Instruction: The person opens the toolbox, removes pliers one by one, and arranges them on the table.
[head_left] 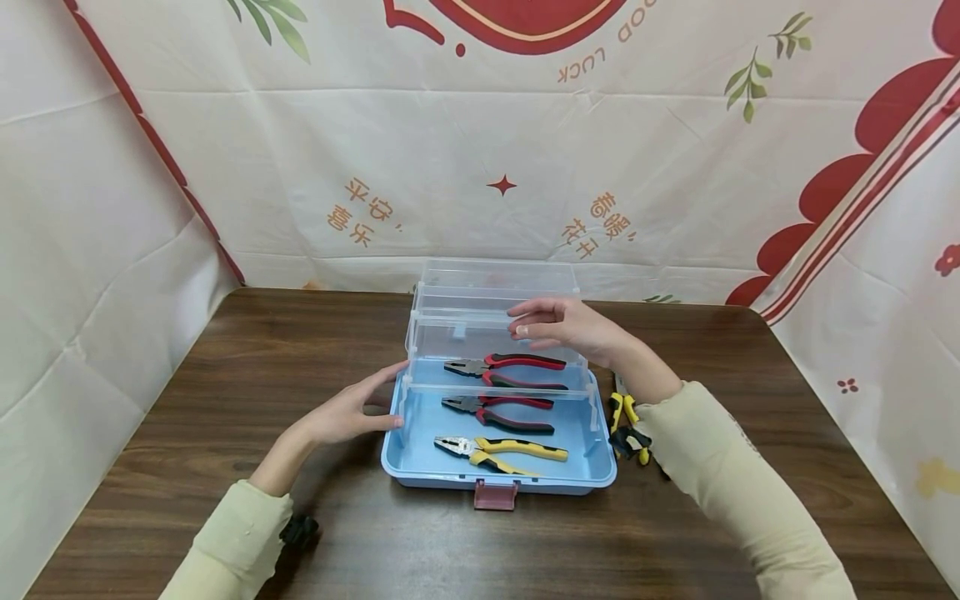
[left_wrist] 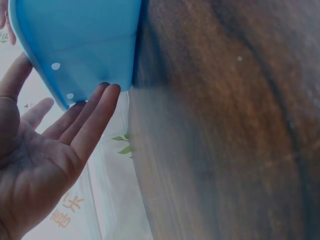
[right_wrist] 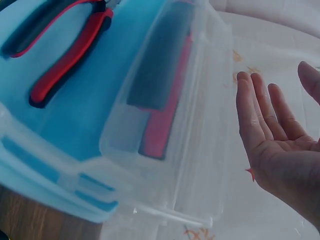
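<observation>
A light blue toolbox (head_left: 420, 481) stands on the table, its clear plastic trays (head_left: 450, 332) raised toward the back. Inside lie two red-and-black pliers (head_left: 517, 422) and yellow-and-black pliers (head_left: 522, 448), jaws toward the left. The rear red-handled pair shows through clear plastic. My left hand (head_left: 341, 414) rests against the box's left side; in the left wrist view its extended fingers touch the blue wall (left_wrist: 95, 45). Above the clear trays hovers my right hand (head_left: 573, 329), fingers loosely bent. The right wrist view shows this hand (right_wrist: 280, 135) holding nothing, apart from the plastic.
Right of the box, partly behind the right sleeve (head_left: 720, 467), lie yellow-and-black tools (head_left: 622, 412). A reddish latch (head_left: 495, 495) hangs at the box front. Behind the wooden table (head_left: 322, 342) hangs a printed white cloth (head_left: 285, 183).
</observation>
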